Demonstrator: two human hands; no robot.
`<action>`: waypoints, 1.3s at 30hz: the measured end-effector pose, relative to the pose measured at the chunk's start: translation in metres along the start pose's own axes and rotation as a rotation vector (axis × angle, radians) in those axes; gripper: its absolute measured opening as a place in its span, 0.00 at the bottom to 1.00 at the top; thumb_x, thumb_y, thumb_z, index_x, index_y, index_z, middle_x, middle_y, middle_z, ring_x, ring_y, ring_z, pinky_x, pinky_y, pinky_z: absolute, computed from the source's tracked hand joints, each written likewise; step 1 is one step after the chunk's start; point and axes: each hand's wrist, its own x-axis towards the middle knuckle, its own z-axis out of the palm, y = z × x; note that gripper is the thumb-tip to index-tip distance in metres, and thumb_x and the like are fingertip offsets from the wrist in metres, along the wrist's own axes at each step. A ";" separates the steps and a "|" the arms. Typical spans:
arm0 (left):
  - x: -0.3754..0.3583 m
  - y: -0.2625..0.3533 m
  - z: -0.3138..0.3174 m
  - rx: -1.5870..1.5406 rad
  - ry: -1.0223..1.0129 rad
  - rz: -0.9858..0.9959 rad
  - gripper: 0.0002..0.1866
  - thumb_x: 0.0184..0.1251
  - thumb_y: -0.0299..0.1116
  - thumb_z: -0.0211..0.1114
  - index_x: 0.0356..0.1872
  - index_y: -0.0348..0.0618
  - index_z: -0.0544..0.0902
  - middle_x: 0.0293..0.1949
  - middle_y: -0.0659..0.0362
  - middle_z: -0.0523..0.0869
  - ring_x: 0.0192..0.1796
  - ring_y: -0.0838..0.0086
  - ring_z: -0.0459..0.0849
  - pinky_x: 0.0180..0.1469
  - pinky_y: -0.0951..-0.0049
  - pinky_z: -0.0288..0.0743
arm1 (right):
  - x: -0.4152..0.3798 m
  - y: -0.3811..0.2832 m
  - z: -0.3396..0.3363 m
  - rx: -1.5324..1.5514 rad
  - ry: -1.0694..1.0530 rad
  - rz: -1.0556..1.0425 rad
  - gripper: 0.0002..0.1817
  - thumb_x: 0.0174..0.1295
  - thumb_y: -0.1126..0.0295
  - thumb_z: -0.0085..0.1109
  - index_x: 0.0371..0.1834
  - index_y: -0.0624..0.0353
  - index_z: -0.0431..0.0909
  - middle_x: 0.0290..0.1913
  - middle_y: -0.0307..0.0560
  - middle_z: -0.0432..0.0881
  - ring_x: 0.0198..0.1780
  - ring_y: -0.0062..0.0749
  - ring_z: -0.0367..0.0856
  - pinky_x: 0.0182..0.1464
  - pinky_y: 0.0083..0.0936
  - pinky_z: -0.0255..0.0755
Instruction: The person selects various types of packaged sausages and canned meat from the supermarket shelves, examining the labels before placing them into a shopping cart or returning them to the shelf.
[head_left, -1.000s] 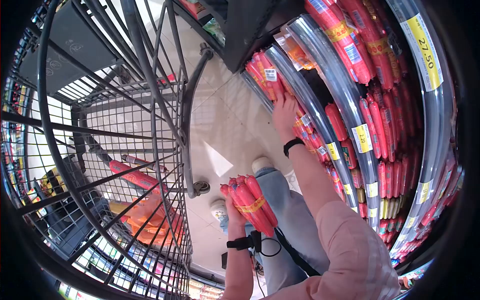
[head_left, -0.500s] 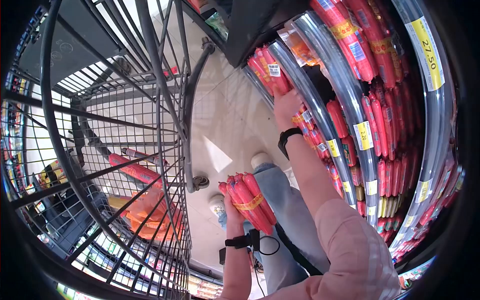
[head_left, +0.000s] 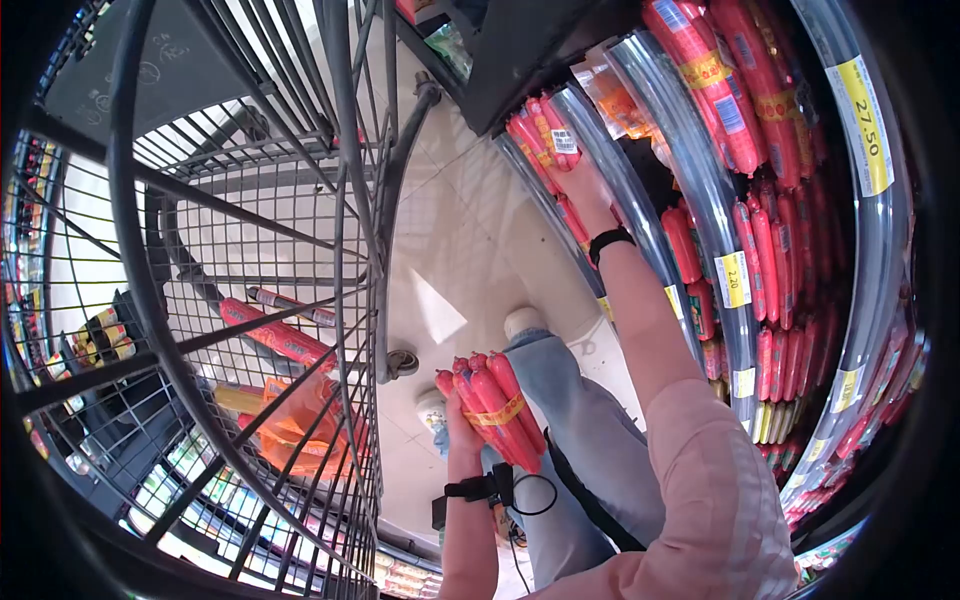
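Note:
Low in the middle, my left hand (head_left: 461, 428) is closed around a bundle of red sausages (head_left: 495, 415) with a yellow band, tilted in front of my legs. Stretched out to the lower shelf on the right, my right hand (head_left: 584, 184) grips a smaller pack of red sausages (head_left: 545, 125) with a white barcode label. This pack is at the shelf's clear front strip. Part of my right hand's fingers is hidden by the pack. More red sausage packs (head_left: 705, 85) lie on the shelves above and beside it.
A metal shopping cart (head_left: 365, 300) stands on the left. Inside it are a long red sausage (head_left: 275, 330) and an orange bag (head_left: 305, 425). Shelf strips with yellow price tags (head_left: 733, 280) curve along the right. Tiled floor (head_left: 440, 240) lies between cart and shelf.
My right forearm has shifted slightly right, and the hand has moved in under the labelled sausage pack, which is turned a little. My left hand keeps its bundle nearly still. The view has shifted slightly.

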 end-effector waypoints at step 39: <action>-0.025 -0.036 -0.030 -0.068 0.058 0.042 0.28 0.61 0.58 0.48 0.52 0.47 0.70 0.47 0.58 0.77 0.46 0.66 0.77 0.49 0.63 0.73 | -0.076 -0.034 -0.274 -0.107 0.693 -0.237 0.33 0.54 0.62 0.59 0.59 0.67 0.59 0.54 0.60 0.69 0.57 0.50 0.67 0.58 0.32 0.60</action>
